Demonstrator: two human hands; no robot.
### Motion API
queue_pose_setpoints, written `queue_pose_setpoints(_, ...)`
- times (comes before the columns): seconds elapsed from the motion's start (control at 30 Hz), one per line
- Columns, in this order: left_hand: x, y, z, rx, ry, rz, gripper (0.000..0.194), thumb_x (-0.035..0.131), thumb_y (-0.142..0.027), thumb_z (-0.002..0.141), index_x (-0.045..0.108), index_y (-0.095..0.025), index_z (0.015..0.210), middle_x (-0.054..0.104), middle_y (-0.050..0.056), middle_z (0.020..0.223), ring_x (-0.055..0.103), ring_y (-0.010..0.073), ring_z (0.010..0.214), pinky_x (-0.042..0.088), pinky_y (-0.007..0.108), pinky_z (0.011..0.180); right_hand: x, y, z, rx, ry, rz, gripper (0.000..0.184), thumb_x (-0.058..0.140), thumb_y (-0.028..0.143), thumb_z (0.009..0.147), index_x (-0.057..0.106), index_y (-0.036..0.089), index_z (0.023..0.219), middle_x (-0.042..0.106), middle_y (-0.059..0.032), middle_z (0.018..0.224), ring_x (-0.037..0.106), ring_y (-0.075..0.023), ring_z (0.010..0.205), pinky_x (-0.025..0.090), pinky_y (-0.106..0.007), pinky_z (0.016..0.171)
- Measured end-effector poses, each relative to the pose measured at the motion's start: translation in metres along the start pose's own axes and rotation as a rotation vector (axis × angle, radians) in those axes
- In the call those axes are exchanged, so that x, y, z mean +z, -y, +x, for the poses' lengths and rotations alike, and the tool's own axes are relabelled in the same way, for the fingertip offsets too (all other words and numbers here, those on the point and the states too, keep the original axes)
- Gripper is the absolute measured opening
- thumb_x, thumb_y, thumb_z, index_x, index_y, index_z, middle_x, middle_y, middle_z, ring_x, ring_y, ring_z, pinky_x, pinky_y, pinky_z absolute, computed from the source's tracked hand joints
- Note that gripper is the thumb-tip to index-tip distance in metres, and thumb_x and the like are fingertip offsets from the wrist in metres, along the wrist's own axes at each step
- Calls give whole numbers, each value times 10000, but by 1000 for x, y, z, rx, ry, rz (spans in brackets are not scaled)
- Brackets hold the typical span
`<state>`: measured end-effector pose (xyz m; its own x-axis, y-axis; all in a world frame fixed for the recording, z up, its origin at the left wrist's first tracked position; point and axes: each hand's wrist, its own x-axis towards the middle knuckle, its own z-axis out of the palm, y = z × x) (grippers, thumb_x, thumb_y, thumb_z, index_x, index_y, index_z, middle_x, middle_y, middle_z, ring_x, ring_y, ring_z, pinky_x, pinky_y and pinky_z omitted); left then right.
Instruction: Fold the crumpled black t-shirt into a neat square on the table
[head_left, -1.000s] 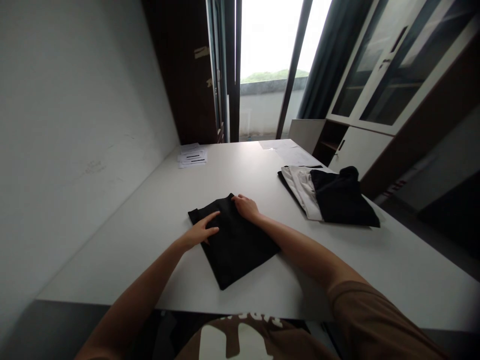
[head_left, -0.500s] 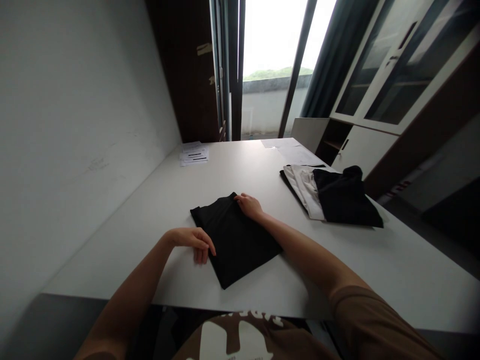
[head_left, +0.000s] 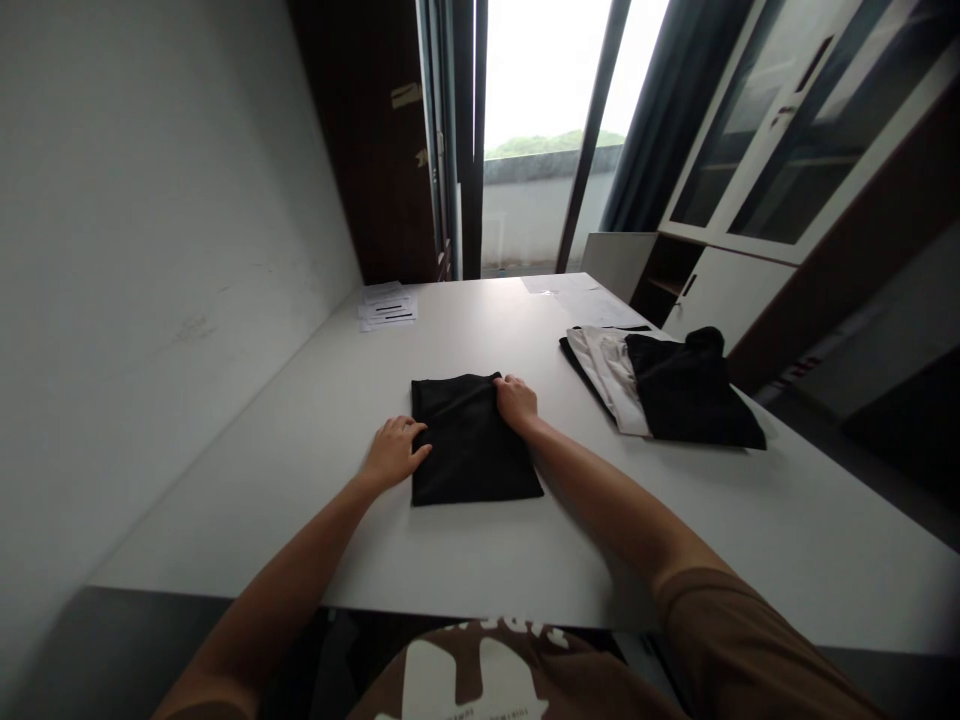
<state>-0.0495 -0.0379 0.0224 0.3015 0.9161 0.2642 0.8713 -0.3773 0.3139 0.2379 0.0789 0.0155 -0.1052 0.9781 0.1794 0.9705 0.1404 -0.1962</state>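
A folded black garment (head_left: pixel 469 450) lies flat on the white table (head_left: pixel 450 560) in front of me, roughly square to the table's near edge. At its left edge rests my left hand (head_left: pixel 394 450), open, with thumb and fingers apart and the tips touching the fabric. My right hand (head_left: pixel 517 402) has its fingers closed on the upper right corner of the black garment. Which kind of garment it is cannot be told from the folds.
To the right is a pile of folded black and white clothes (head_left: pixel 675 390). Paper slips (head_left: pixel 388 308) lie at the far left, and paper sheets (head_left: pixel 581 298) at the far end. A wall (head_left: pixel 187 250) borders the left side; a white cabinet (head_left: pixel 739 290) stands at the far right.
The black garment has turned from a slant to nearly square and moved slightly away from me. My left hand has moved forward and spread at its left edge; the right stays at a corner.
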Motion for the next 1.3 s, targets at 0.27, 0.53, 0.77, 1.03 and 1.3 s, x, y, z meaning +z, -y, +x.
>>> queue_pose_setpoints(0.27, 20, -19, -6, 140, 32, 112, 508, 564, -407, 1006, 533, -249, 1487, 447, 100, 1602, 371, 308, 1495, 279, 528, 1252, 0, 2, -3, -292, -194, 105, 355, 482, 271, 1038, 671, 205, 1330, 574, -140, 1407, 495, -294, 1283, 402, -415, 1097)
queue_pose_setpoints(0.53, 27, -13, -1, 113, 112, 78, 561, 558, -528, 997, 524, -307, 1511, 439, 74, 1619, 370, 332, 1501, 294, 545, 1237, 32, 19, -4, -482, 39, 177, 475, 479, 465, 1060, 599, 251, 1467, 469, -86, 1591, 384, -291, 1494, 290, -465, 1243)
queue_pose_setpoints(0.77, 25, 24, 67, -231, -63, -128, 339, 607, -293, 953, 694, -211, 1270, 689, 93, 1235, 661, 223, 1120, 484, 357, 1083, 29, 15, -6, -485, 37, 213, 484, 484, 483, 1054, 598, 266, 1471, 460, -79, 1600, 373, -296, 1509, 279, -486, 1254)
queue_pose_setpoints(1.03, 49, 27, 121, -317, -60, -125, 376, 669, -303, 891, 715, -266, 1262, 736, 53, 1262, 647, 249, 1205, 451, 359, 1099, 26, 14, -7, -516, 7, 215, 453, 506, 444, 1048, 631, 242, 1434, 515, -87, 1556, 425, -293, 1476, 311, -470, 1241)
queue_pose_setpoints(1.3, 57, 30, 133, -390, -175, -91, 301, 497, -200, 953, 758, -254, 1093, 715, 70, 1180, 667, 226, 1115, 512, 354, 1023, 19, 12, -8, -470, 2, 215, 428, 503, 430, 1053, 628, 255, 1423, 519, -71, 1555, 417, -259, 1481, 281, -447, 1251)
